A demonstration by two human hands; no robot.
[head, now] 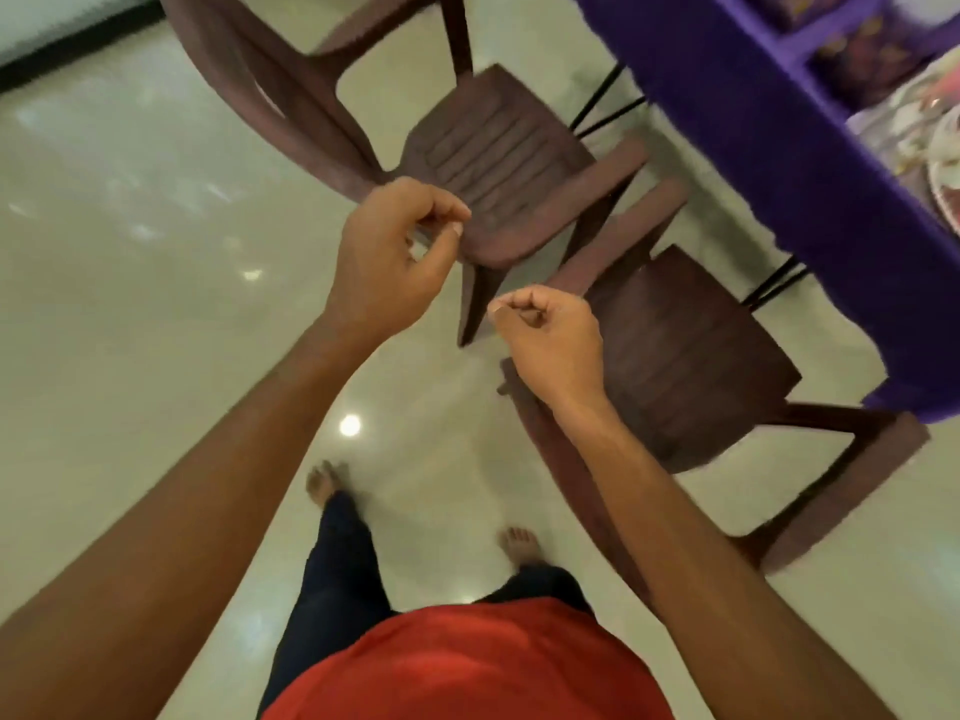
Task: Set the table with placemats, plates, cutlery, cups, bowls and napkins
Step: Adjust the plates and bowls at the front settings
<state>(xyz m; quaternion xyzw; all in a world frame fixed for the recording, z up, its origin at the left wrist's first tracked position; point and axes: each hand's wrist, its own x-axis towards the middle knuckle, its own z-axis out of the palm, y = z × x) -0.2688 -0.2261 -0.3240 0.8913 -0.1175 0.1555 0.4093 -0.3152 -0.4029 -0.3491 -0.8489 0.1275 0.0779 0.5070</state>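
Item: plates, on table, at its far side (blurred). Prob. ceramic: heavy, stiff, fragile, slick; take by rim, two-handed. L hand, R hand: curled, empty, beside table.

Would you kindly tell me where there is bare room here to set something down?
Both brown chair seats are bare: the far chair and the near chair. The pale floor left of them is open. The purple table strip in view is crowded with placemats and plates.
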